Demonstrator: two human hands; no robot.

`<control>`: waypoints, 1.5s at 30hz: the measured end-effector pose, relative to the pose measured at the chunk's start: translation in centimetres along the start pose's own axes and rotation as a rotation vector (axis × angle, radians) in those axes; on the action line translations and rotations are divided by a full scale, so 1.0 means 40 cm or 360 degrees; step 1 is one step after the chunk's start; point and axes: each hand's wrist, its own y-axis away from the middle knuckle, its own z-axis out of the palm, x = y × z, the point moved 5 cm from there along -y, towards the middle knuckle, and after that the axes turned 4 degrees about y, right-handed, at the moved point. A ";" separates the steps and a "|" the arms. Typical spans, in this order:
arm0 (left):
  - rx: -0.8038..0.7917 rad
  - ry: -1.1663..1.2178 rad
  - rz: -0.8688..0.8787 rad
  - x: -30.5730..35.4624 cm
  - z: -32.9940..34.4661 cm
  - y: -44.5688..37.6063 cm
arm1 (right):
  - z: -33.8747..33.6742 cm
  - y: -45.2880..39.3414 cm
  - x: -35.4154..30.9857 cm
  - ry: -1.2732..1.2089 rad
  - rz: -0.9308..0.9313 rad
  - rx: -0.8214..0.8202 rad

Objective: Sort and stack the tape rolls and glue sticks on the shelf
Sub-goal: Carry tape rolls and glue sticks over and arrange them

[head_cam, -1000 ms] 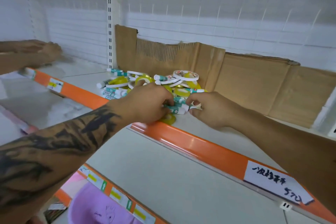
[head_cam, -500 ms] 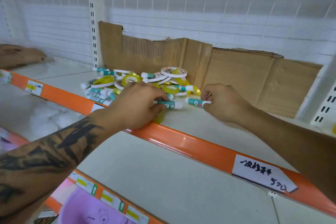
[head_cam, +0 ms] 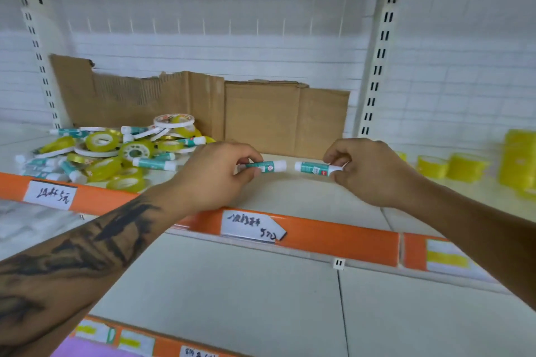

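Each hand pinches a glue stick above the shelf: left hand, left glue stick; right hand, right glue stick. Tape pile lies at nine o'clock.

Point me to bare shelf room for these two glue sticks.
Bare: shelf below both hands, between the mixed pile and the stacked yellow tape rolls, in front of the cardboard. Crowded: far left, the pile reaches the orange edge strip.

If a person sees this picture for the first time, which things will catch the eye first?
First, the two hands at the centre: the left hand and the right hand each pinch a teal glue stick, end to end above the shelf. Next, the jumbled pile of tape rolls at the left, before torn cardboard.
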 end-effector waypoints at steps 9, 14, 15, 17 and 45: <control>-0.0142 0.0223 0.0265 0.455 0.239 -0.087 | -0.280 0.326 0.357 0.0084 0.0236 0.0077; -0.0208 0.0334 0.0422 0.710 0.390 -0.115 | -0.421 0.534 0.558 0.0097 0.0494 0.0120; -0.0233 0.0351 0.0435 0.756 0.419 -0.120 | -0.447 0.571 0.592 0.0113 0.0538 0.0125; -0.0266 0.0397 0.0470 0.842 0.471 -0.131 | -0.497 0.635 0.656 0.0161 0.0605 0.0147; -0.0528 0.0609 0.0656 1.496 1.051 -0.514 | -0.826 0.760 1.419 0.0326 0.0831 0.0064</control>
